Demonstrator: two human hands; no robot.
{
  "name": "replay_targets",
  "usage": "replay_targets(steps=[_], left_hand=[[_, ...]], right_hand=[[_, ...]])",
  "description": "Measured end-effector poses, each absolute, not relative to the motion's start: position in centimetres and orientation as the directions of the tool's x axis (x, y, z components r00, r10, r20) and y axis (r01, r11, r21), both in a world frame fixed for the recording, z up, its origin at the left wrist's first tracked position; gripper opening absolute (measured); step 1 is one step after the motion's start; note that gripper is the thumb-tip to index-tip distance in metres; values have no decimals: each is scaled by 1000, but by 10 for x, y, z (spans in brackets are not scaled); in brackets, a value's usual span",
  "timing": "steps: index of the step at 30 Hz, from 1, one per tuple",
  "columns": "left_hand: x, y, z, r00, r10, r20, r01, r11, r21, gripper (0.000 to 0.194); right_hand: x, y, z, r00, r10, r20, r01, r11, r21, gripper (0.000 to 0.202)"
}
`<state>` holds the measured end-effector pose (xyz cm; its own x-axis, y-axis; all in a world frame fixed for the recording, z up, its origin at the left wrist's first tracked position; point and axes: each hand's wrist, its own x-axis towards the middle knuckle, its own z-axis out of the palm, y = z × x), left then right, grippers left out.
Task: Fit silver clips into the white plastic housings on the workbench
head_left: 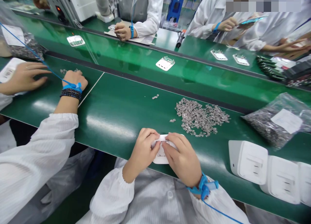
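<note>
At the near edge of the green bench, a white plastic housing (160, 158) lies between my two hands. My left hand (143, 148) grips its left side, thumb and fingers pinched at the upper part. From the right, my right hand (181, 154) pinches the same housing close to my left fingertips; a blue wrist strap (203, 185) is on that wrist. Whether a small part sits between my fingertips is hidden. Beyond my hands is a pile of small metal pieces (199, 115). Two little groups of them, one metal piece (172, 120) and another (155, 96), lie apart from the pile.
White housings (255, 164) stand in a row at right, below a plastic bag of metal parts (274, 120). Housings with circuit boards (165, 63) lie on the green strip beyond. A co-worker's hands (75, 80) are at left; other people sit opposite.
</note>
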<state>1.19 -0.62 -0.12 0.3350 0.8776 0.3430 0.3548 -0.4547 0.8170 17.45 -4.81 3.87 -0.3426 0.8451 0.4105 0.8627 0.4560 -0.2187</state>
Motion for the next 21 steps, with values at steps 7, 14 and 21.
replay_targets(steps=[7, 14, 21], left_hand=[[14, -9, 2, 366, 846, 387, 373, -514, 772, 11], [15, -12, 1, 378, 834, 401, 478, -547, 687, 10], [13, -14, 6, 383, 838, 389, 566, -546, 618, 9]], right_hand=[[175, -50, 37, -400, 837, 372, 874, 471, -121, 19], [173, -45, 37, -243, 873, 422, 905, 360, -225, 17], [166, -45, 43, -235, 888, 395, 899, 353, -260, 16]])
